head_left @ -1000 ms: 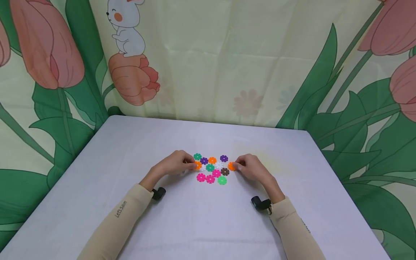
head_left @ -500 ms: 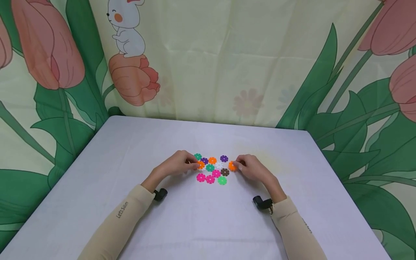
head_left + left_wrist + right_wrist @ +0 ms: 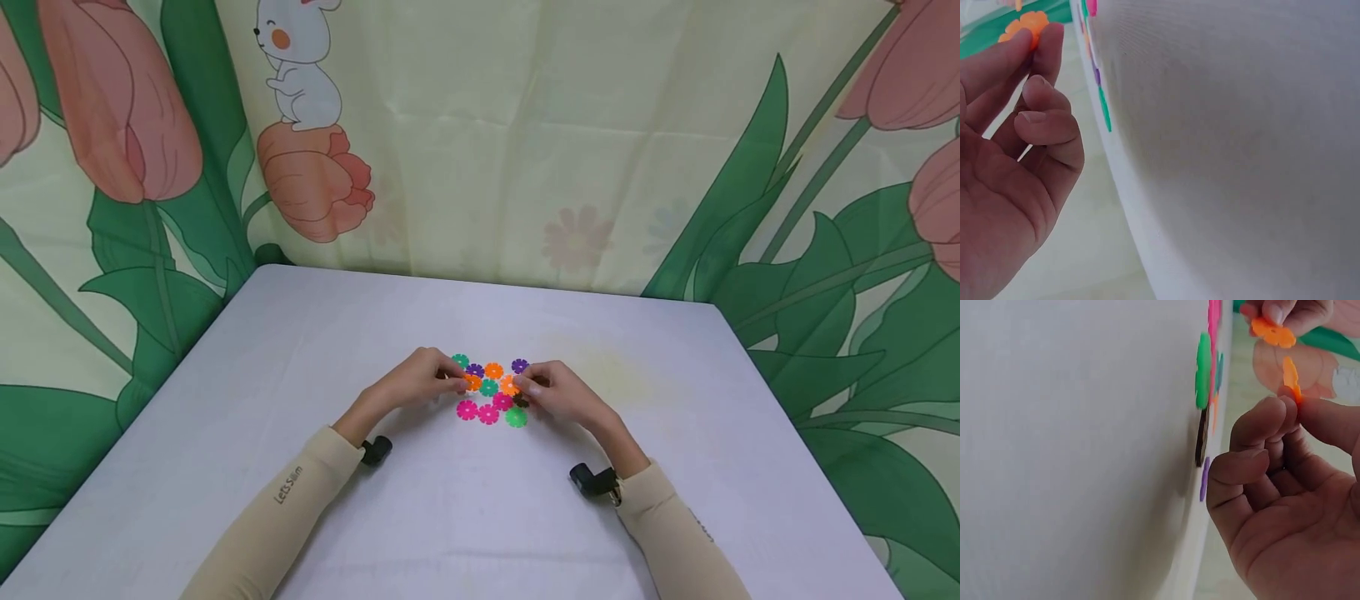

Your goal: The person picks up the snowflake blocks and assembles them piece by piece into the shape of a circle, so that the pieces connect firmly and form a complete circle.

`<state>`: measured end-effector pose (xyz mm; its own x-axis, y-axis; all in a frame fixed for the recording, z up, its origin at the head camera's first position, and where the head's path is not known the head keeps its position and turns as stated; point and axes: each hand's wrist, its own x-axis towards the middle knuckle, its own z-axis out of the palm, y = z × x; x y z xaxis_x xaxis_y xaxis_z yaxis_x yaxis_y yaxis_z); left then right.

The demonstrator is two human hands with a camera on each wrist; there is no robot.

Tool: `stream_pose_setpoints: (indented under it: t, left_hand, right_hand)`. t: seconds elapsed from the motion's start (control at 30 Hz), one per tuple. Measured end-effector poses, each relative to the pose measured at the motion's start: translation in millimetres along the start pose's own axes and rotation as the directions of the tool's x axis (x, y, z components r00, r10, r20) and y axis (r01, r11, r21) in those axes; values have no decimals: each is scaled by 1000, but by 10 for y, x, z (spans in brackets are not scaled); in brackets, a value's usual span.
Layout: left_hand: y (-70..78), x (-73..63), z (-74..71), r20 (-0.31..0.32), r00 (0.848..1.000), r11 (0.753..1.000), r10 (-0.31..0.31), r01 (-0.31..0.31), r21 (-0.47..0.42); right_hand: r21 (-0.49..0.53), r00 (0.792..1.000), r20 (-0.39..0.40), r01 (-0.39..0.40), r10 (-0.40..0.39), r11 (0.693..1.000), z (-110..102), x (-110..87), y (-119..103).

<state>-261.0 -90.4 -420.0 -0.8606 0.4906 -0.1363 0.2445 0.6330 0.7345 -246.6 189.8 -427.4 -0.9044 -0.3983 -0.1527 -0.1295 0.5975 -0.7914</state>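
A: Where are the pieces being worked on?

B: Near the middle of the head view, raised over the table [image 3: 450,517]. Your left orange disc [image 3: 1032,22] shows its scalloped rim at the upper left of the left wrist view; your right orange disc [image 3: 1291,374] is turned nearly edge-on at the upper right of the right wrist view. They face each other there, near but apart.

A: And the grip on each?

B: Your left hand [image 3: 420,377] pinches its disc between thumb and finger. Your right hand [image 3: 566,392] pinches the other the same way, its remaining fingers loosely curled.

A: Which step is this?

B: I'd judge you're lining the two up to join them; they aren't joined yet. The next move probably calls for turning a slot on one rim to meet a slot on the other, then pressing them straight together. Keep your fingertips off the meeting edges, or a disc could twist and slip.

A: What lies around them?

B: Just below centre, the pink discs [image 3: 488,414] and a light green disc [image 3: 516,417]; slightly above, a purple disc [image 3: 520,366]. Farther out, a tulip-printed backdrop [image 3: 465,150] fills the top.
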Motion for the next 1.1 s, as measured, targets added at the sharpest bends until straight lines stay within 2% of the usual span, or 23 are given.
stream_pose_setpoints:
  t: [0.17, 0.43, 0.83, 1.1]
  left_hand:
    - [19, 10, 27, 6, 1000, 1000, 2, -2, 17]
    - [51, 16, 78, -4, 997, 992, 80, -79, 95]
    - [53, 35, 110, -18, 996, 992, 82, -80, 100]
    - [68, 27, 112, -4, 997, 993, 77, -76, 91]
  right_hand:
    - [-16, 1000, -16, 11, -12, 1000, 81, 7, -43]
    - [-14, 1000, -11, 28, -28, 1000, 131, 4, -78]
    - [-1, 1000, 7, 18, -18, 1000, 160, -19, -81]
    - [17, 999, 25, 43, -44, 999, 159, -36, -86]
